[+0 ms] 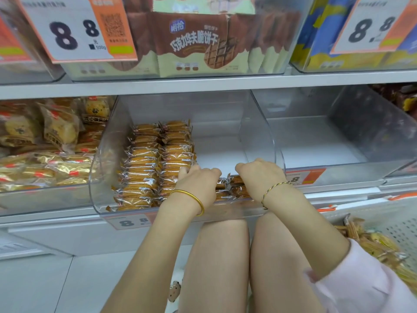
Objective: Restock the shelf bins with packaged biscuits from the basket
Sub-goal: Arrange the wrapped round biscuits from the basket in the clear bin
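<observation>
At bin (266,143) front | both hands (198,181) (259,175) curled onto biscuit packs (234,188) between them

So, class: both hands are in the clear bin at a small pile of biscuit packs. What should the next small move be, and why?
Probably slide the loose packs between the left hand and right hand leftward against the two neat rows. They lie untidily at the clear bin's front, with its right part bare. More packs wait in the basket.

Grey shelf (203,85) under clear bins (108,141)
</observation>
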Demonstrator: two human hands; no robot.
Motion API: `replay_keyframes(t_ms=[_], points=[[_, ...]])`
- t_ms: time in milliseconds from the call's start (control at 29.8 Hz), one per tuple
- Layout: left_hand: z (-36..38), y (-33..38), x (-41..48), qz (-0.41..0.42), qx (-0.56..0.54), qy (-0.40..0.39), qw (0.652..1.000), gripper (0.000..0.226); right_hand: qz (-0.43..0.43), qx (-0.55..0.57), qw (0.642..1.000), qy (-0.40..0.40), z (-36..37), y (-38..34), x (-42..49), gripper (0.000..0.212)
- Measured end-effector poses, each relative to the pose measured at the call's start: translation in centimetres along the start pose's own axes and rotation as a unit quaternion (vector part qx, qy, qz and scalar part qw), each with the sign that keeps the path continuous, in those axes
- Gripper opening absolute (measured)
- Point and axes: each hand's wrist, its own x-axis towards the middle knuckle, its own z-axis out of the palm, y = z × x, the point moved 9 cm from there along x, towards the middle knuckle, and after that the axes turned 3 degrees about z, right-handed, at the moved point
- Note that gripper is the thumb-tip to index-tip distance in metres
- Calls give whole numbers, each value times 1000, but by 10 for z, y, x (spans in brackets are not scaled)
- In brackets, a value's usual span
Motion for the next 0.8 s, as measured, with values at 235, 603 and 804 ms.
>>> replay_keyframes(t_ms=[235, 603, 804], points=[[-13, 7, -5, -16, -34, 73, 997, 44, 15, 74, 996, 56, -10, 6, -5, 49], [-56, 68, -36, 40, -145, 217, 965, 21, 25, 336, 920, 200, -21, 77, -87, 39], [26, 186, -34, 216, -251, -1, 944, 18, 182, 381, 893, 155, 82, 180, -143, 26]])
